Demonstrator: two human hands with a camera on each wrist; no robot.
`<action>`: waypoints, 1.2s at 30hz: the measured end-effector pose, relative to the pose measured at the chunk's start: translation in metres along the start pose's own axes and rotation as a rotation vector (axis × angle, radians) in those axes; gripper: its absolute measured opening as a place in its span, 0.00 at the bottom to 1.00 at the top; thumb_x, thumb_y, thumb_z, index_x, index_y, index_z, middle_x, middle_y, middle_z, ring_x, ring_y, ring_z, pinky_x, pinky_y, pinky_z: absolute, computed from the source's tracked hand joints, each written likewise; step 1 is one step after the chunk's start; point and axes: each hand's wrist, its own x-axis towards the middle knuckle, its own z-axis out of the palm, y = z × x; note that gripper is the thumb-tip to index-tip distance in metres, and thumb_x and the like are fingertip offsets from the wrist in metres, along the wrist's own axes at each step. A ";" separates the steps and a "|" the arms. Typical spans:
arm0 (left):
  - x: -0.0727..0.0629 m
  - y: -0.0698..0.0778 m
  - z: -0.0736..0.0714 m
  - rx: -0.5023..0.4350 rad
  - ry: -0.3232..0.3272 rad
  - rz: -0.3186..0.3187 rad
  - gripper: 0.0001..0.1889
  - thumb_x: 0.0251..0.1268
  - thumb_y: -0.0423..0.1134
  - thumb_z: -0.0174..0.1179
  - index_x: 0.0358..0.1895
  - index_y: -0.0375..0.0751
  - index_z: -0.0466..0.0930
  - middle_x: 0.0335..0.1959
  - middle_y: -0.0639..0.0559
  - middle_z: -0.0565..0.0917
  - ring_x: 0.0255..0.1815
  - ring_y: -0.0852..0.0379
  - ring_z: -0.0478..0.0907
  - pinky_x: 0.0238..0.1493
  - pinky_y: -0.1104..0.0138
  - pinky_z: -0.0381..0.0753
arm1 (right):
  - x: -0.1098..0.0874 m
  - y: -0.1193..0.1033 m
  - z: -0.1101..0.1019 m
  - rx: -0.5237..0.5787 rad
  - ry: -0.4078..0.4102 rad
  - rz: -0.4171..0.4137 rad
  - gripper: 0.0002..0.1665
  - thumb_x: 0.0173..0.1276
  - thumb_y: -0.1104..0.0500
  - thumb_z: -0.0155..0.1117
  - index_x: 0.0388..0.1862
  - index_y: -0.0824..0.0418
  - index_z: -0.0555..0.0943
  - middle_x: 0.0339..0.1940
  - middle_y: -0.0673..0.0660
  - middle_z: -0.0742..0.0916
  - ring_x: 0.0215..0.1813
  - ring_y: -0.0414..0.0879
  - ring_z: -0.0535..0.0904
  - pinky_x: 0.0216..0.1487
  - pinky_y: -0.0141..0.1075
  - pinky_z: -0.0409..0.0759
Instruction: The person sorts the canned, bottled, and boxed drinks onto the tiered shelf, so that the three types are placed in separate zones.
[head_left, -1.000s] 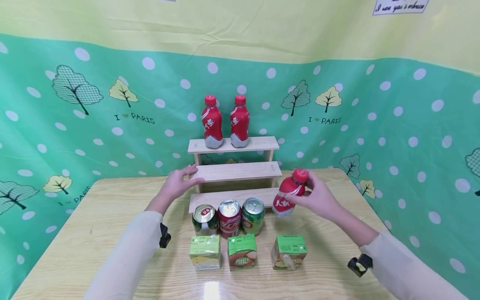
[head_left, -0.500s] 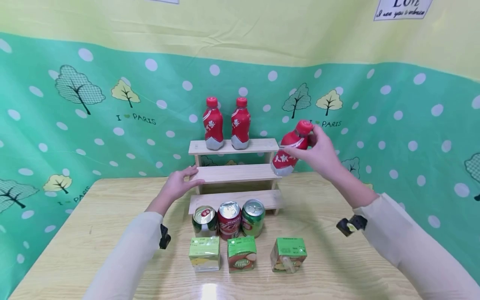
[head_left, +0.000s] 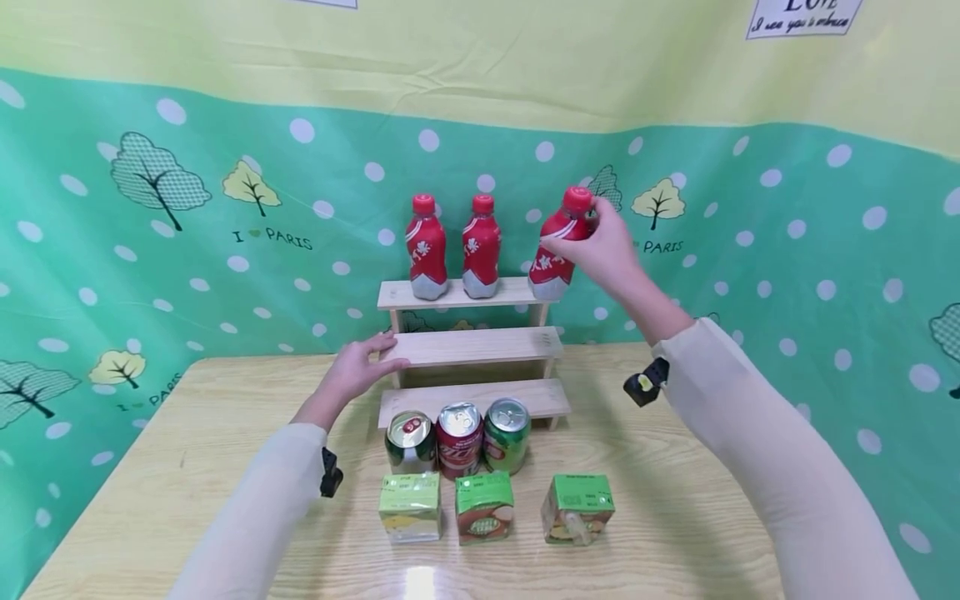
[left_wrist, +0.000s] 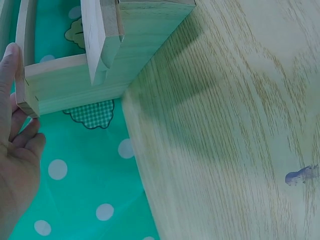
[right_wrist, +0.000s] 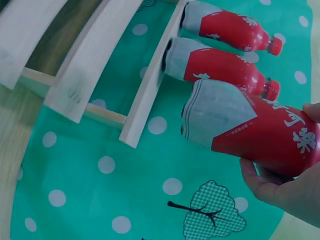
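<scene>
A red bottle point(head_left: 552, 265) with a grey-white base leans slightly at the right end of the top step. My right hand point(head_left: 607, 254) grips it around its upper part. In the right wrist view, the held bottle's point(right_wrist: 235, 120) base appears just off the board's edge. Two matching bottles, one on the left point(head_left: 427, 254) and one in the middle point(head_left: 481, 250), stand upright on that step. With thumb above and fingers below, my left hand point(head_left: 356, 367) holds the left end of the middle step of the three-tier wooden shelf point(head_left: 476, 346).
Before the lowest step stand a dark green can point(head_left: 410, 446), a red can point(head_left: 458, 442) and a green can point(head_left: 506, 437). Nearer are a yellow-green juice box point(head_left: 410, 508), a second box point(head_left: 483, 508) and a third point(head_left: 577, 510), set apart rightward. A patterned cloth point(head_left: 300, 250) hangs behind.
My right hand has lifted the red bottle from beside the lowest step up and left to the top step's right end. The left hand has kept its place on the shelf.
</scene>
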 end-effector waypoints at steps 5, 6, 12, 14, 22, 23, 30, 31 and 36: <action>0.001 -0.002 0.000 0.010 0.005 0.000 0.39 0.53 0.62 0.61 0.65 0.42 0.69 0.71 0.49 0.64 0.74 0.45 0.55 0.72 0.50 0.59 | 0.011 -0.004 0.008 0.006 0.000 0.021 0.46 0.56 0.54 0.72 0.68 0.54 0.58 0.65 0.55 0.72 0.65 0.49 0.68 0.59 0.45 0.79; 0.001 -0.003 0.000 0.011 0.005 0.000 0.39 0.53 0.62 0.61 0.65 0.42 0.69 0.71 0.49 0.64 0.74 0.45 0.55 0.72 0.50 0.59 | 0.013 -0.004 0.010 0.002 0.002 0.025 0.46 0.56 0.54 0.72 0.68 0.54 0.58 0.65 0.55 0.72 0.66 0.49 0.68 0.59 0.45 0.79; 0.001 -0.003 0.000 0.000 0.017 0.015 0.38 0.54 0.61 0.61 0.64 0.41 0.69 0.70 0.47 0.65 0.73 0.44 0.56 0.71 0.50 0.60 | 0.026 -0.001 0.020 -0.017 0.012 0.028 0.45 0.56 0.54 0.71 0.68 0.55 0.58 0.65 0.56 0.72 0.66 0.50 0.67 0.59 0.45 0.78; 0.001 -0.003 0.000 -0.005 0.019 0.015 0.38 0.54 0.61 0.62 0.64 0.41 0.69 0.70 0.47 0.65 0.73 0.44 0.56 0.71 0.50 0.59 | 0.029 0.002 0.024 -0.015 0.016 0.037 0.46 0.56 0.54 0.71 0.69 0.54 0.57 0.66 0.55 0.71 0.66 0.50 0.67 0.59 0.45 0.78; -0.001 -0.001 0.000 -0.009 0.007 -0.007 0.39 0.53 0.62 0.62 0.65 0.42 0.68 0.71 0.48 0.63 0.74 0.44 0.54 0.72 0.50 0.58 | 0.041 0.017 0.038 0.029 0.034 0.073 0.45 0.57 0.54 0.70 0.68 0.54 0.57 0.65 0.55 0.71 0.66 0.49 0.67 0.60 0.45 0.78; -0.001 -0.001 0.000 -0.009 0.004 -0.009 0.39 0.54 0.61 0.62 0.65 0.42 0.68 0.71 0.49 0.63 0.74 0.44 0.54 0.72 0.50 0.58 | 0.042 0.019 0.040 0.029 0.034 0.078 0.45 0.57 0.54 0.70 0.69 0.54 0.57 0.66 0.55 0.71 0.66 0.49 0.67 0.60 0.45 0.78; -0.001 -0.001 0.000 -0.015 -0.005 -0.016 0.40 0.52 0.63 0.61 0.66 0.42 0.68 0.71 0.49 0.63 0.74 0.45 0.54 0.72 0.50 0.58 | 0.046 0.029 0.053 0.042 0.035 0.080 0.46 0.58 0.55 0.70 0.70 0.52 0.55 0.67 0.54 0.70 0.67 0.49 0.66 0.61 0.45 0.77; 0.000 -0.001 0.000 -0.016 -0.004 -0.016 0.40 0.52 0.64 0.61 0.66 0.42 0.68 0.71 0.49 0.63 0.74 0.45 0.54 0.72 0.51 0.58 | 0.047 0.029 0.054 0.046 0.038 0.077 0.46 0.58 0.55 0.70 0.70 0.52 0.55 0.67 0.54 0.70 0.67 0.49 0.66 0.61 0.45 0.77; 0.001 0.000 0.000 -0.012 -0.004 -0.017 0.40 0.52 0.63 0.61 0.65 0.42 0.68 0.71 0.49 0.63 0.74 0.45 0.54 0.72 0.51 0.58 | 0.047 0.033 0.062 0.065 0.059 0.076 0.46 0.57 0.56 0.70 0.70 0.51 0.56 0.67 0.54 0.70 0.67 0.49 0.66 0.60 0.44 0.78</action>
